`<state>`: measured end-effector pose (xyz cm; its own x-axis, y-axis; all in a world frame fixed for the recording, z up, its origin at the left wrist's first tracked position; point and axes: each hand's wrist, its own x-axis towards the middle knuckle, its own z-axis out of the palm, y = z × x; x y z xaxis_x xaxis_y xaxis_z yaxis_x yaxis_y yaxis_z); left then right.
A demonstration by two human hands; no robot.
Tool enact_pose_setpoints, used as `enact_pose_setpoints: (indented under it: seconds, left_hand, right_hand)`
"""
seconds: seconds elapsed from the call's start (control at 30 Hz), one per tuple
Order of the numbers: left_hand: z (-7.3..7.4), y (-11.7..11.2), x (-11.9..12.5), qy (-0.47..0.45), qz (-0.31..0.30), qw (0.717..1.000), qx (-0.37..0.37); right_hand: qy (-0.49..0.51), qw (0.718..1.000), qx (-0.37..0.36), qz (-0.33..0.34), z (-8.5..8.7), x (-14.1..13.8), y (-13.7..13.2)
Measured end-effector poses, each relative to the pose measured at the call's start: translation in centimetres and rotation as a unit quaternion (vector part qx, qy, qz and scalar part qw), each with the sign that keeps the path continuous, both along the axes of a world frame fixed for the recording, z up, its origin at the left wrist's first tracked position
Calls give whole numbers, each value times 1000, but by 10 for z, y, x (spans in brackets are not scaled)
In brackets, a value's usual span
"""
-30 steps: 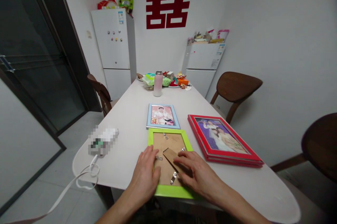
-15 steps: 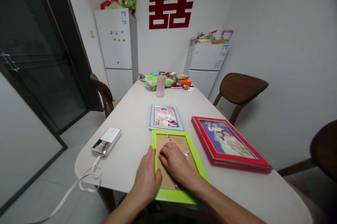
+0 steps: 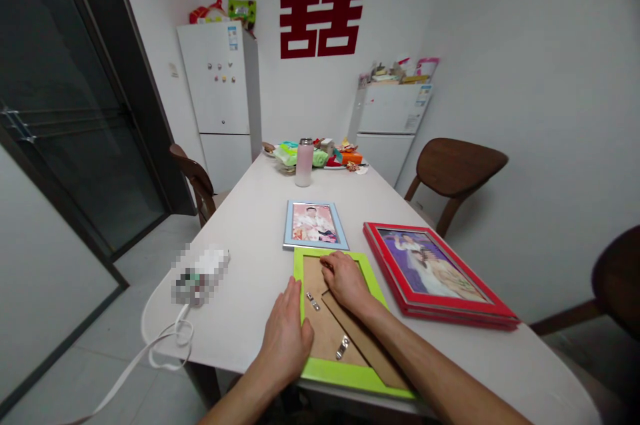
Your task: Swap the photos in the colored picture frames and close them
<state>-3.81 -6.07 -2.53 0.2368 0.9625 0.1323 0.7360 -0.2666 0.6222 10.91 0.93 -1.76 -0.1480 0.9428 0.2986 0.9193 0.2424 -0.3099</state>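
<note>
A green picture frame [image 3: 350,377] lies face down at the near table edge, showing its brown backing board [image 3: 316,328] and small metal clips [image 3: 343,348]. A brown strip of board [image 3: 373,344] with a dark edge runs diagonally over the backing, partly beneath my right forearm. My left hand [image 3: 286,332] rests along the frame's left side with fingers outstretched. Near the top of the backing, my right hand [image 3: 345,282] has its fingers curled together; what they grip is hidden. Just beyond lies a light-blue framed photo [image 3: 315,224], face up.
Stacked red picture frames [image 3: 435,272] lie to the right. At left is a pixel-blurred device [image 3: 200,278] with a white cable [image 3: 125,372]. A pink bottle [image 3: 304,164] stands farther back, before assorted packets [image 3: 287,154]. Wooden chairs [image 3: 460,162] flank the table [image 3: 250,238].
My right hand has moved up and right across the backing. The brown strip now shows diagonally, different clips are visible, and the green frame has shifted slightly right with my left hand beside it.
</note>
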Motion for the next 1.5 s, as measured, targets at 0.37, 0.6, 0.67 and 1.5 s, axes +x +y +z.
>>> enact_pose_setpoints:
  seconds: [0.37,0.6,0.67,1.5]
  left_hand:
    - [-2,-1,0,-5,2,1000,13]
    - [-6,0,0,-33,6,999,10]
    - [-7,0,-1,-49,8,999,7]
    - [25,11,-96,-335,118,920,-167]
  right_hand:
    - [13,999,0,34,10,0,-6]
    - [20,997,-64,43,26,27,-65]
    - [12,994,-101,40,26,32,-81]
    - [-3,990,-106,-92,14,72,-93]
